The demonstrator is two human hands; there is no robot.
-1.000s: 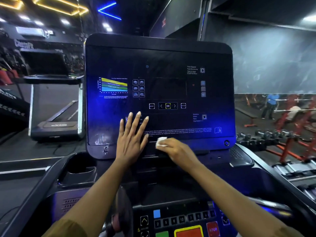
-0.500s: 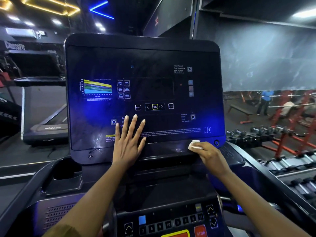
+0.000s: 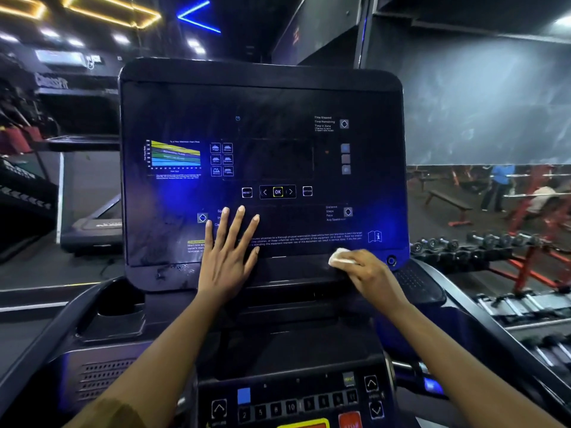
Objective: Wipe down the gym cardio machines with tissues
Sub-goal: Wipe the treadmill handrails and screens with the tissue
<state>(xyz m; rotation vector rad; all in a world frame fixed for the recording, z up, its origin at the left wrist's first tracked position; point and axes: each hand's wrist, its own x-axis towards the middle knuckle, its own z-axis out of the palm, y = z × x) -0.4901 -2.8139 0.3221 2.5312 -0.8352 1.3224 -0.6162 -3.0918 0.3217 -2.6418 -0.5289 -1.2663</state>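
Observation:
A treadmill's large black console panel (image 3: 278, 97) fills the middle of the head view, with a coloured chart at its left and an OK button row in the centre. My left hand (image 3: 227, 257) lies flat with spread fingers on the panel's lower middle. My right hand (image 3: 367, 274) grips a crumpled white tissue (image 3: 340, 257) and presses it against the panel's lower right edge, just left of a round knob (image 3: 391, 260).
Below the panel sits a keypad (image 3: 296, 406) with number keys, arrow keys and a red stop button. A cup holder (image 3: 117, 307) is at lower left. Another treadmill (image 3: 89, 223) stands to the left. Dumbbell racks (image 3: 482, 245) and a person in blue (image 3: 500, 183) are at right.
My right hand has wiped the tissue rightward along the panel's lower edge, then come back a little to the left. My left hand stays flat on the panel.

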